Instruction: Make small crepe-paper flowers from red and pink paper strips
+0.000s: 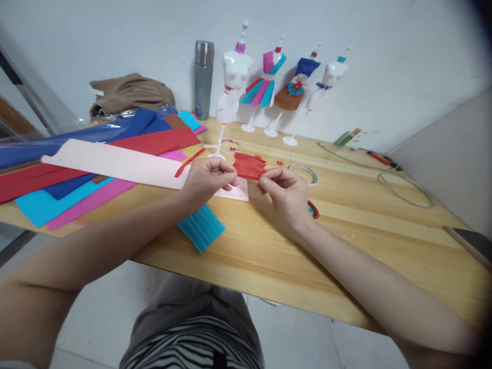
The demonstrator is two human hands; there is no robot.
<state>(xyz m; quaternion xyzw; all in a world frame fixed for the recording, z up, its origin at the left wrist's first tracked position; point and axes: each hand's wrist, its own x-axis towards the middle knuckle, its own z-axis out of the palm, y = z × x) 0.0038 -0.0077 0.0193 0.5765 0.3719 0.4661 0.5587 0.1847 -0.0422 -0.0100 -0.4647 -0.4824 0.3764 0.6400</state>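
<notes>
A small red piece of crepe paper (249, 165) is stretched between my two hands above the table. My left hand (209, 179) has thumb and fingers pinched together at its left side. At its lower right corner my right hand (285, 193) pinches the edge between thumb and forefinger. Under my left hand runs a long pale pink strip (115, 161), its right end below the red piece. A turquoise pleated piece (202, 228) lies near the front edge, and a narrow red strip (189, 163) lies behind my left wrist.
White mannequins (236, 72), some dressed in paper, and a flask (203, 79) stand along the wall. Coloured sheets (88, 189) and brown cloth (134, 92) fill the left. A tape roll (315, 177), partly hidden scissors (314, 209), a cable (403, 205) and a phone (471, 243) lie right.
</notes>
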